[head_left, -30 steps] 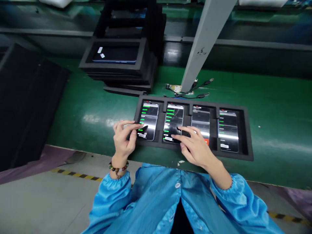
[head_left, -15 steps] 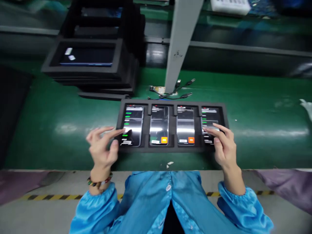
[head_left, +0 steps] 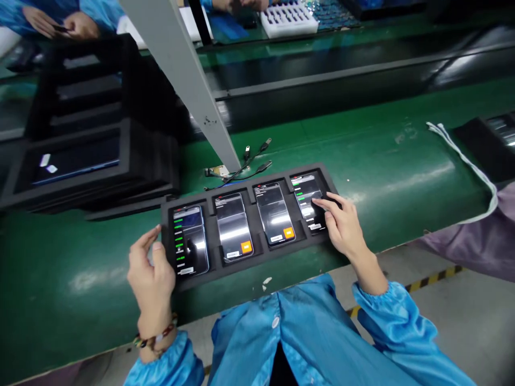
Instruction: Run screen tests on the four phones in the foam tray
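Note:
A black foam tray (head_left: 213, 276) lies on the bench, with several lit smartphones in its slots. My right hand (head_left: 341, 222) is over the tray's right end, forefinger stretched onto the screen of the rightmost phone (head_left: 308, 206); it grips nothing. At the tray's left edge is my left hand (head_left: 149, 268), its fingers bent and apart from the thumb, holding nothing. Whether its fingertips touch the tray, I cannot tell. Beside it, the leftmost phone (head_left: 193, 238) shows green and white text lines. Two middle phones, a left one (head_left: 233, 225) and a right one (head_left: 274, 212), show dark screens with orange buttons.
Stacked black foam trays (head_left: 137, 166) holding phones stand at the back left. A grey post (head_left: 193, 80) rises behind the tray, with short black cables (head_left: 245, 169) at its foot. White cord (head_left: 469, 153) lies right. Across the bench are another person's hands (head_left: 76, 24) and a white rack (head_left: 289, 21).
The view has swung, so the tray now appears tilted and further left. My left hand has drawn off the leftmost phone to the tray's edge. My right forefinger remains at the rightmost phone.

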`<state>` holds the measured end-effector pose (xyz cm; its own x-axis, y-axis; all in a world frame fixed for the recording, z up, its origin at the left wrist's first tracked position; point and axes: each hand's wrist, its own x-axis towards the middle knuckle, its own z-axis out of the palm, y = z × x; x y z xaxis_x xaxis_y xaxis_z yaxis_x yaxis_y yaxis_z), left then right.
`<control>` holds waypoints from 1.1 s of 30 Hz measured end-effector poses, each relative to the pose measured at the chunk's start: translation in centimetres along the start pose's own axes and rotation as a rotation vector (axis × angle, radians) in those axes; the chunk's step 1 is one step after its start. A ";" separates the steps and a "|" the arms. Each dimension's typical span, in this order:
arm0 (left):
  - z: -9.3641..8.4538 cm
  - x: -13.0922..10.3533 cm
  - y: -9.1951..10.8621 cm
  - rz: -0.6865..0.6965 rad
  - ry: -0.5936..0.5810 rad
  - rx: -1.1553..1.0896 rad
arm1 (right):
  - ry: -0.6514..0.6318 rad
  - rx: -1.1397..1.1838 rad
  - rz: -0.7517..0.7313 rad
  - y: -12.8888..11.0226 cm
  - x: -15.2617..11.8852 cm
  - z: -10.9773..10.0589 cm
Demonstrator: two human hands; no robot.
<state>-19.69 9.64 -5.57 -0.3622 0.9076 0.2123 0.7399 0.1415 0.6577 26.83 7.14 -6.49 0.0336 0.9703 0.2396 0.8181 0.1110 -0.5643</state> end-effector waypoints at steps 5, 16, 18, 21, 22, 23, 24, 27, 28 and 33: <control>0.6 1.0 -2.0 -0.158 -0.085 0.009 | 0.197 0.092 0.096 0.7 -0.4 0.0; -0.2 0.4 -4.8 -0.060 -0.264 -0.156 | 0.060 -0.009 0.500 2.6 -0.5 0.8; -0.4 0.3 -4.8 -0.054 -0.279 -0.169 | 0.049 -0.021 0.510 2.9 -0.6 0.8; -0.5 0.6 -4.6 -0.077 -0.276 -0.193 | 0.066 -0.001 0.486 2.8 -0.7 0.9; -0.6 0.8 -4.5 -0.097 -0.270 -0.203 | 0.083 0.032 0.461 2.7 -0.7 1.0; -0.7 0.9 -4.4 -0.123 -0.264 -0.215 | 0.103 0.069 0.436 2.7 -0.7 1.0; -0.8 1.0 -4.4 -0.151 -0.260 -0.227 | 0.125 0.099 0.414 2.7 -0.8 1.0; -1.2 1.2 -4.1 -0.229 -0.265 -0.268 | 0.154 0.086 0.399 3.5 -1.0 0.6; -1.2 1.1 -4.0 -0.246 -0.275 -0.277 | 0.157 0.057 0.407 4.0 -1.3 0.2; -1.4 0.7 -1.8 -0.325 -0.366 -0.278 | 0.233 -0.005 0.574 6.8 -3.8 -2.9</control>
<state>-22.06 9.46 -5.65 -0.2899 0.9195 -0.2656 0.4281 0.3727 0.8233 33.93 3.58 -8.93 0.5932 0.8024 0.0658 0.6352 -0.4163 -0.6506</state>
